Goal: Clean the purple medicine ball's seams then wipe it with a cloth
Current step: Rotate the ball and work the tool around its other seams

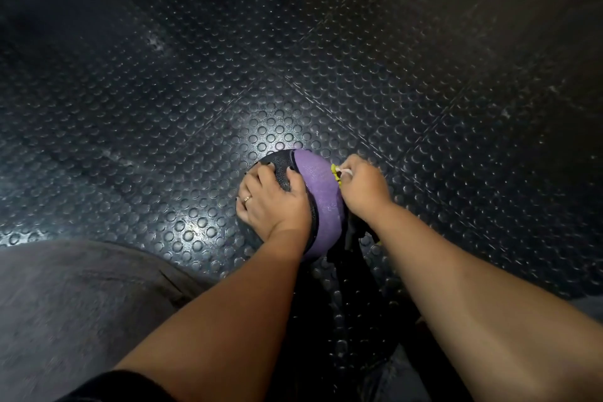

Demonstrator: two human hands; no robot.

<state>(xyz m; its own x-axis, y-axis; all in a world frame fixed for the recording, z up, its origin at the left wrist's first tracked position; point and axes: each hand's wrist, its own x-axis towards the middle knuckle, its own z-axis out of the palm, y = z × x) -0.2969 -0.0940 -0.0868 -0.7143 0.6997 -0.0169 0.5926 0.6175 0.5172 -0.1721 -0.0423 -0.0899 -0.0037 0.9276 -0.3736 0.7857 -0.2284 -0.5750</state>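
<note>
two bare arms (228, 320) reach down. the left hand (270, 202) lies spread on the purple medicine ball (321, 196) on the bumpy floor (195, 91). the right hand (365, 189) grips a little yellow brush (336, 174) at the ball's side. i think seam cleaning is under way; the cloth wipe is left.

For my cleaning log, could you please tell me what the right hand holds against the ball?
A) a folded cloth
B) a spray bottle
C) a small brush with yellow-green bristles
C: the right hand grips a white-handled brush whose yellow-green bristles touch the purple medicine ball, on which the left hand rests.
</note>
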